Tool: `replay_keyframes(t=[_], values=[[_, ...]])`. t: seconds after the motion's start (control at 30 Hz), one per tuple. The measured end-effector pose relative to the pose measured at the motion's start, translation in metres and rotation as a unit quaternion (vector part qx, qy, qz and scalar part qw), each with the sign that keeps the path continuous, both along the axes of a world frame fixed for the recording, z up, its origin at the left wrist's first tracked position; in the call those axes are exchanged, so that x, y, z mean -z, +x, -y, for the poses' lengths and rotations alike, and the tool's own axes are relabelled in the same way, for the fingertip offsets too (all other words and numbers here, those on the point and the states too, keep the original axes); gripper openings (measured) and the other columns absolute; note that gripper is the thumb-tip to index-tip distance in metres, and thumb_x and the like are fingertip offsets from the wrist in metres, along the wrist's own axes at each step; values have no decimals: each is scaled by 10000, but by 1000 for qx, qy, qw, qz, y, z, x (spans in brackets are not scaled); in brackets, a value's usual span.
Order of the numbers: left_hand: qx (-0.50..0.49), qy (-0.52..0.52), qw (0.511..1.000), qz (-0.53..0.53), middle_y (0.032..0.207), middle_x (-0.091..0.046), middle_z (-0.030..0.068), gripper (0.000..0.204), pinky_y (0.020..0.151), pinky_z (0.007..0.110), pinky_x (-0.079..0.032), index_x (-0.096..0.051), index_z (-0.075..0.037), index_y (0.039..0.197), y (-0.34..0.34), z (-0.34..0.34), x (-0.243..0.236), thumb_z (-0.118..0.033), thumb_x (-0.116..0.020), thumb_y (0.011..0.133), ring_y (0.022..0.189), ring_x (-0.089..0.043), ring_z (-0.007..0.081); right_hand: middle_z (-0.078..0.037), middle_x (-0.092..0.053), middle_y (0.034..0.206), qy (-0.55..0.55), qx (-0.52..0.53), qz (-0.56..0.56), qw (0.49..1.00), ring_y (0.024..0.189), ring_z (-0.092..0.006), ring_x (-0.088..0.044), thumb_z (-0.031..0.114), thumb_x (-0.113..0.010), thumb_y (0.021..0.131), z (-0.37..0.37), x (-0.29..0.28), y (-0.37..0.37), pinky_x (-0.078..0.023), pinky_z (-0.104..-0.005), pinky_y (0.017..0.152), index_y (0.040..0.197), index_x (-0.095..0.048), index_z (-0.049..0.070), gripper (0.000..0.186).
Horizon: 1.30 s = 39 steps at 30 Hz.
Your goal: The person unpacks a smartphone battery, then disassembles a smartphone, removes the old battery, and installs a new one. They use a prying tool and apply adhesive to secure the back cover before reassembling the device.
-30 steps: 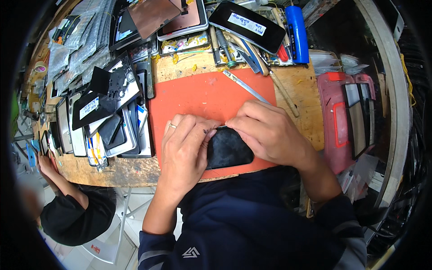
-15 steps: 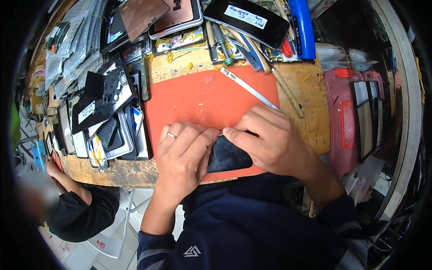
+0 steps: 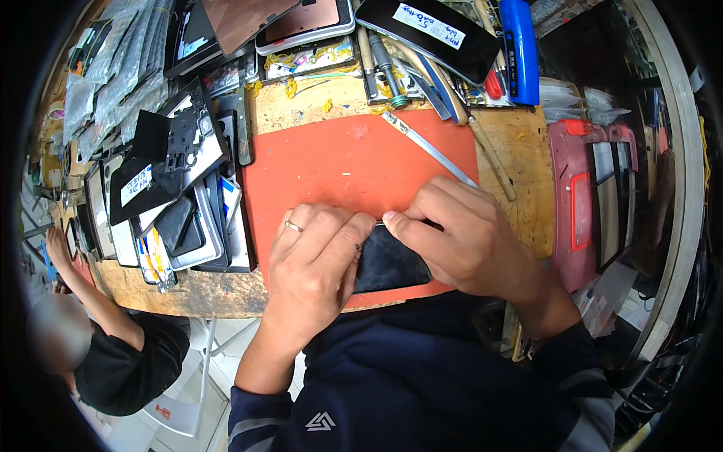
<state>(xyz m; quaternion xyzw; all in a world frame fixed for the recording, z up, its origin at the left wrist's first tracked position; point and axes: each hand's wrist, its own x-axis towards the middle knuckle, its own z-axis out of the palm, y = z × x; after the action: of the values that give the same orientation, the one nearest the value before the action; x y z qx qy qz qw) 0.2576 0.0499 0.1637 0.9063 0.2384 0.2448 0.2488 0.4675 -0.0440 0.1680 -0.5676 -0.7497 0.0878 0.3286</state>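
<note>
A dark, smudged phone [image 3: 392,262] lies on the orange mat [image 3: 339,169] near the table's front edge. My left hand [image 3: 315,264] is closed on its left side, a ring on one finger. My right hand [image 3: 463,237] is closed on its right upper corner. The thumb and finger ends of both hands come close together at the phone's far edge, where a thin pale line shows. Anything small pinched there is too hidden to make out. A flat metal strip [image 3: 433,149] lies on the mat just beyond my right hand.
Stacked phone parts and panels [image 3: 177,169] crowd the left, with bubble-wrapped pieces [image 3: 124,68] behind. Another phone [image 3: 474,56] lies over tools at the back, beside a blue tool [image 3: 520,53]. A red case [image 3: 572,203] stands right. A person's arm [image 3: 102,297] reaches in at left.
The view has shifted slightly. My fingertips at the phone's far edge have moved a little, and both hands keep their grip. The other person's arm has risen toward the table.
</note>
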Motion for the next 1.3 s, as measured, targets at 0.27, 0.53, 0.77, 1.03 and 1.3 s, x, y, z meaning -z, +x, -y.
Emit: replay_keyframes(t=[0.27, 0.53, 0.77, 1.03, 1.3], values=[[1, 0, 1000, 7, 948, -680, 100, 322, 840, 427, -554, -770, -13, 1082, -1, 0, 2, 48, -785, 766, 910, -667, 303, -70, -534, 808, 15, -17, 2, 1000, 720, -247, -593, 30, -738, 920, -4, 3, 0, -482, -392, 612, 899, -673, 20, 69], [-9, 5, 1000, 5, 942, -678, 107, 248, 821, 421, -548, -765, -12, 1065, 1, 1, 1, 38, -803, 825, 893, -657, 312, -82, -505, 818, 5, -38, 1, 999, 758, -262, -600, 58, -677, 872, -6, 10, 3, -492, -413, 644, 830, -602, 42, 87], [-14, -2, 1000, 8, 933, -690, 142, 167, 779, 429, -535, -745, 10, 1013, 2, 1, -3, 61, -801, 865, 869, -660, 348, -79, -525, 828, 12, -48, -6, 999, 778, -271, -606, 70, -681, 832, -9, 13, 3, -508, -426, 689, 819, -596, 57, 87], [9, 8, 1000, -3, 913, -656, 133, 182, 779, 444, -526, -739, -10, 1036, 4, -1, 0, 39, -803, 873, 859, -640, 345, -67, -557, 876, -22, -36, 40, 998, 874, -274, -610, 79, -721, 808, -6, -5, 15, -529, -421, 741, 829, -601, 73, 122], [0, -1, 1000, 9, 896, -625, 124, 235, 779, 442, -518, -739, -20, 1039, 4, -1, 4, 60, -790, 824, 852, -618, 345, -88, -556, 891, -45, -91, -1, 995, 869, -289, -595, 29, -752, 799, -15, -2, 20, -524, -419, 740, 890, -617, 44, 163]])
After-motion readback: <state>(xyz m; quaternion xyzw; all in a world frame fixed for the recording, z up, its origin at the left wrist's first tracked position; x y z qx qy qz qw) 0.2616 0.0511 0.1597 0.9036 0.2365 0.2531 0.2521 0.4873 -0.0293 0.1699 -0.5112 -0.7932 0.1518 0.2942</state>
